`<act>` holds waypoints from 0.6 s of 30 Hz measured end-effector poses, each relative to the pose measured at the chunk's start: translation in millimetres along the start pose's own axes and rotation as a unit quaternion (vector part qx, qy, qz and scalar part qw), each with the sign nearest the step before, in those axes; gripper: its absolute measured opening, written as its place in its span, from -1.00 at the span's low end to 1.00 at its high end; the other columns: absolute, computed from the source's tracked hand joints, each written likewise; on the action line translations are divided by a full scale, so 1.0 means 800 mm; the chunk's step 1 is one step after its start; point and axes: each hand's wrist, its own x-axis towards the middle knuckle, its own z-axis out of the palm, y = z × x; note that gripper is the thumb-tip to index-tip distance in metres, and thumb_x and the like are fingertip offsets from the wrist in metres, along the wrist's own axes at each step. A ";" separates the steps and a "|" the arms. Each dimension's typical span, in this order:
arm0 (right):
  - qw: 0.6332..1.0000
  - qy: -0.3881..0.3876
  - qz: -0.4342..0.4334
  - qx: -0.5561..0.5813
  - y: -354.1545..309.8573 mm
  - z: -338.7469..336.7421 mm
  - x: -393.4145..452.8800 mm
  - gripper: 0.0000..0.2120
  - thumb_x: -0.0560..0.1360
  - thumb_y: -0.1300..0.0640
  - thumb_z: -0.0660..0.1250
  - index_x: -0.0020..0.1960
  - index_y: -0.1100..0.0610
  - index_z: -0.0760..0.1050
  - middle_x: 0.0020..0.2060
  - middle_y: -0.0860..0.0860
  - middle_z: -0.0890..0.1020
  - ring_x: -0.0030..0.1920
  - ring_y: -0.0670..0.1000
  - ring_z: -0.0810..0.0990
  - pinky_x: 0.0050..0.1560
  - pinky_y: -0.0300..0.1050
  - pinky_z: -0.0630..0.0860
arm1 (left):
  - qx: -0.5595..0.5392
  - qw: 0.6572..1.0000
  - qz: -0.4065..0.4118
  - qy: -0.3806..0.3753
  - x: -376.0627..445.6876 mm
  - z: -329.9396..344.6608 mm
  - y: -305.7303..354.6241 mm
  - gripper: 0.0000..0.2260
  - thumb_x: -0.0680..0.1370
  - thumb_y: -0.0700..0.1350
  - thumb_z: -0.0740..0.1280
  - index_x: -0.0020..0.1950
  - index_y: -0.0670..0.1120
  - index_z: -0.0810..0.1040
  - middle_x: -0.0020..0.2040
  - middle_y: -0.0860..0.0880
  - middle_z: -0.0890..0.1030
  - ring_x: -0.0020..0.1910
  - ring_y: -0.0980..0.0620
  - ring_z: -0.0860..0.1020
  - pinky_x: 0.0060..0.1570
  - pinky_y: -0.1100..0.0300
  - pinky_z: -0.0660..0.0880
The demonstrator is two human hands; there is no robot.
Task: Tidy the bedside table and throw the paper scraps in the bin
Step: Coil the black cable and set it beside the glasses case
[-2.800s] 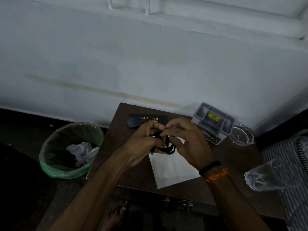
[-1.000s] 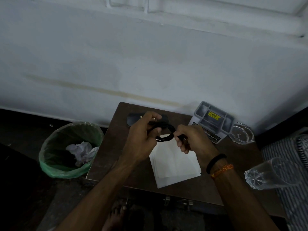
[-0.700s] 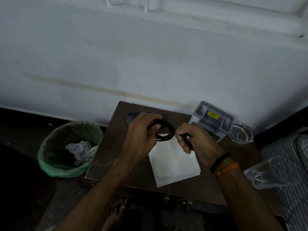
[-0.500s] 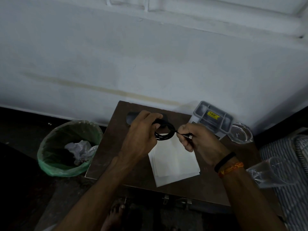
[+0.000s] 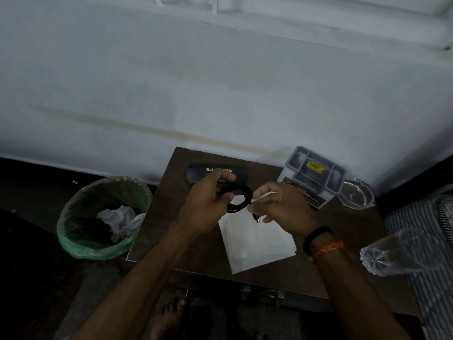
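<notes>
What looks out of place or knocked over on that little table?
The clear glass at the table's right edge appears to lie on its side, partly past the edge. Otherwise nothing odd: both hands coil a black cable.

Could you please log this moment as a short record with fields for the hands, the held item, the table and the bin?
left hand: grips the coiled black cable above the table
right hand: pinches the cable's free end beside the coil
bedside table: brown; carries a black glasses case, white paper sheets, a grey organiser and a clear glass dish
bin: green-lined, on the floor left of the table, crumpled paper inside
</notes>
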 end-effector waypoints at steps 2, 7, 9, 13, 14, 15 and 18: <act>0.997 -0.026 0.023 0.073 -0.002 0.001 0.000 -0.64 0.34 0.29 0.55 0.08 0.13 0.54 -0.10 0.07 0.72 -0.17 0.05 0.71 -0.28 -0.17 0.59 | -0.039 0.999 -0.018 -0.010 -0.001 0.002 0.002 -0.68 0.50 -0.35 0.39 0.18 -0.06 0.52 0.15 0.02 0.60 0.15 0.09 0.58 0.12 0.19 0.59; 0.991 -0.087 -0.017 0.096 -0.003 0.003 -0.001 -0.68 0.39 0.32 0.50 0.12 0.13 0.59 -0.09 0.09 0.73 -0.16 0.06 0.72 -0.20 -0.16 0.61 | -0.123 0.991 -0.047 -0.012 -0.002 0.003 0.007 -0.65 0.49 -0.38 0.39 0.23 -0.14 0.51 0.16 -0.10 0.61 0.18 -0.04 0.59 0.13 -0.05 0.59; 0.995 -0.058 -0.039 0.069 -0.004 0.002 0.000 -0.75 0.38 0.32 0.51 0.03 0.16 0.61 -0.15 0.07 0.72 -0.20 0.04 0.72 -0.21 -0.16 0.62 | -0.163 0.985 -0.063 -0.002 -0.003 0.003 0.008 -0.64 0.49 -0.40 0.38 0.24 -0.15 0.47 0.17 -0.15 0.61 0.18 -0.10 0.59 0.09 -0.12 0.60; 0.997 -0.023 -0.036 0.065 -0.002 0.005 0.002 -0.79 0.38 0.34 0.50 -0.04 0.15 0.60 -0.21 0.06 0.71 -0.24 -0.01 0.71 -0.23 -0.18 0.60 | -0.122 0.990 -0.061 0.027 -0.002 0.006 0.007 -0.69 0.50 -0.30 0.42 0.21 -0.13 0.48 0.08 -0.11 0.64 0.09 -0.04 0.62 0.08 -0.10 0.62; 0.997 -0.024 -0.028 0.073 -0.001 0.005 0.002 -0.80 0.39 0.32 0.50 -0.03 0.15 0.60 -0.20 0.07 0.71 -0.21 0.00 0.71 -0.22 -0.17 0.60 | -0.094 0.994 -0.052 0.027 -0.002 0.006 0.006 -0.70 0.50 -0.25 0.43 0.20 -0.13 0.50 0.09 -0.08 0.64 0.09 -0.01 0.62 0.09 -0.05 0.62; 0.996 -0.031 -0.018 0.080 -0.001 0.005 0.002 -0.81 0.40 0.28 0.50 -0.01 0.16 0.61 -0.18 0.08 0.71 -0.19 0.01 0.71 -0.21 -0.16 0.60 | -0.073 0.996 -0.046 0.023 -0.002 0.006 0.005 -0.71 0.50 -0.22 0.44 0.20 -0.13 0.51 0.10 -0.06 0.63 0.09 0.02 0.62 0.10 -0.01 0.61; 0.995 -0.059 0.008 0.081 0.002 0.004 0.002 -0.86 0.45 0.17 0.48 0.00 0.15 0.63 -0.14 0.08 0.72 -0.15 0.01 0.70 -0.20 -0.18 0.61 | -0.091 0.994 -0.062 0.010 -0.003 0.005 0.003 -0.72 0.50 -0.25 0.44 0.19 -0.15 0.53 0.10 -0.09 0.61 0.11 -0.01 0.61 0.08 -0.04 0.62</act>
